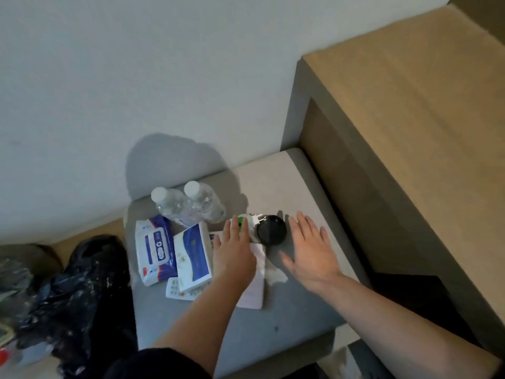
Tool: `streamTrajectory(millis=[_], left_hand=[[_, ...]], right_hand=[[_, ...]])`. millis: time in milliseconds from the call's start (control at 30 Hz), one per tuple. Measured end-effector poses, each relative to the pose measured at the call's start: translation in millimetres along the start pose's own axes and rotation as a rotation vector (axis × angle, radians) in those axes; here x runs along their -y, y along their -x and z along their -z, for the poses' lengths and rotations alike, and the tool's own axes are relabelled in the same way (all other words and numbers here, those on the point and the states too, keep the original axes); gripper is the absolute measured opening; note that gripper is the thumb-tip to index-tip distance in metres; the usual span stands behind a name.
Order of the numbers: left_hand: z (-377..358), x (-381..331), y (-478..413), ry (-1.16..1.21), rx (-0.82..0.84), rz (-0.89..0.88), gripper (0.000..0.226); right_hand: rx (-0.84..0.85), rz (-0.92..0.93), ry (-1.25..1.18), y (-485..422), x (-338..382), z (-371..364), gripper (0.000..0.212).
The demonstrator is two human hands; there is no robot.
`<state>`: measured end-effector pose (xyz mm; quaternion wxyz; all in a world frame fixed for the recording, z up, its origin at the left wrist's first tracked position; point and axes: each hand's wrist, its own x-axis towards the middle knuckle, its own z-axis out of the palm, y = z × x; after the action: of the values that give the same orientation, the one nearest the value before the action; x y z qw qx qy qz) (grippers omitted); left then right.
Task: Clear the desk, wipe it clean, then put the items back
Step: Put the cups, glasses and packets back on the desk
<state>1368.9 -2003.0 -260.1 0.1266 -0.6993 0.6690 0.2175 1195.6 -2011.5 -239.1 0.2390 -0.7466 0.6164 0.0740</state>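
The counter point(273, 324), a low grey surface against a pale wall, is seen carrying its items in a cluster on its left and far part. At the right of the cluster a white sheet of paper point(257, 277) is partly covered by the left hand point(235, 250), whose fingers are stretched flat and reach onto a small green-and-white item point(243, 220); nothing is gripped. Just right of that item a black round disc point(271, 230) is found, and right of the disc the right hand point(308, 247) is held released, fingers spread; whether it touches the surface cannot be told. Left of the paper a blue-and-white tissue box point(194, 255) is laid partly over a white remote point(173, 289), with a pack of wet wipes point(155, 248) beside it and two water bottles point(170, 205) upright at the far edge. A black bag point(82, 283) is seen off the counter on the left, a tall brown cabinet point(410, 132) on the right.

The clearing step is judged to be in hand, though a late stage of putting back cannot be ruled out. For the next move a grip on the disc or the green-and-white item is called for, and a place off the counter must be found for it.
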Motion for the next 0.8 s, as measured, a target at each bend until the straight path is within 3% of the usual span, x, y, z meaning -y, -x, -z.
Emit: streamTrajectory(millis=[100,200,367,600,800], left_hand=[[-18.2,7.8,-28.5,-0.046,-0.024,-0.027,0.074],[-30.9,18.2,-52.7,-0.038,-0.243,-0.101,0.080],[-45.5,35.8,-72.1,0.055,-0.384,-0.218,0.075],[-28.1,31.1,-79.4,0.172,-0.264,-0.168,0.054],[-20.1,28.8,-85.9,0.056,-0.189,-0.152,0.042]], right_hand=[[0.014,-0.015,-0.059,-38.1,4.6,-23.4,0.089],[0.062,-0.021,-0.085,-69.1,9.2,-45.5,0.099],[0.033,-0.038,-0.146,-93.5,5.4,-66.2,0.090],[0.018,-0.073,-0.216,-99.1,6.4,-72.8,0.089],[0.073,-0.035,-0.173,-96.9,6.0,-59.9,0.087]])
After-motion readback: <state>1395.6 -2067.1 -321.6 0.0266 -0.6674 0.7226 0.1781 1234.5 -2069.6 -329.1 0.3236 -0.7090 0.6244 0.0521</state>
